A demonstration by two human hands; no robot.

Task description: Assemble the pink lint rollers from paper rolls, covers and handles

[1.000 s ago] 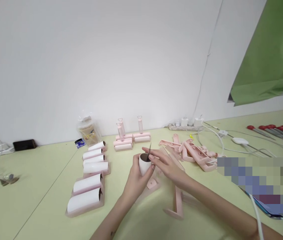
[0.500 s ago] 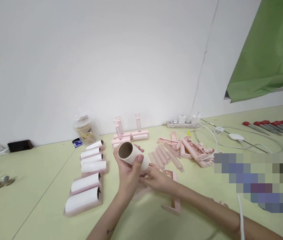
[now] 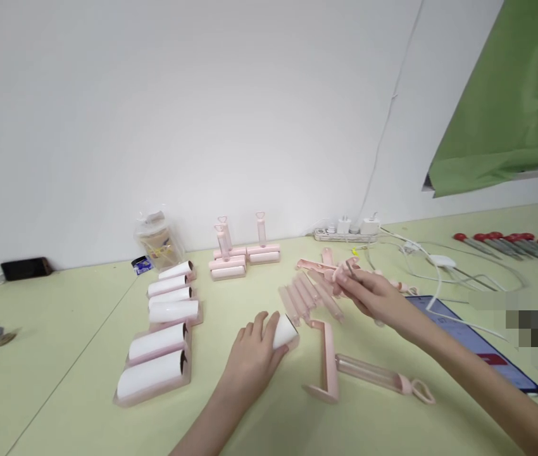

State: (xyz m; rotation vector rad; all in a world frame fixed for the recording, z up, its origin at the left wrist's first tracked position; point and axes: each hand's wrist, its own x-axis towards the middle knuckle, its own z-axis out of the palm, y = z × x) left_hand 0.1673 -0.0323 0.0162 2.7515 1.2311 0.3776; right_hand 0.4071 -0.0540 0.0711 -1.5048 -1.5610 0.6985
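A dark phone [image 3: 26,268] lies far to the left of the left hand, near the back of the table [image 3: 81,304]. Nearer the left hand, on its left, six white rolls [image 3: 157,342] lie in a column, with pale pink edges showing under them. A clear bag [image 3: 157,242] with tan contents stands behind that column against the wall, a blue packet [image 3: 142,265] just beside it. Straight behind the left hand, pink rollers [image 3: 229,272] rest with their handles upright.

The left hand [image 3: 252,353] is curled palm-down around a white roll [image 3: 285,332], which lies on its side at the fingers and thumb, its far part uncovered. Between the two hands lie clear pink tubes [image 3: 303,296]. In front of these, to the right of the left hand, is a pink bracket [image 3: 330,362], with a looped handle [image 3: 368,372] lying at its side.

The right hand [image 3: 368,292] is raised with fingertips pinched around a thin dark piece [image 3: 351,270]. Pale pink shows at those fingertips; whether it is held or belongs to the pink parts [image 3: 326,256] behind, I cannot tell. A blue-screened device [image 3: 480,345] lies to its right.
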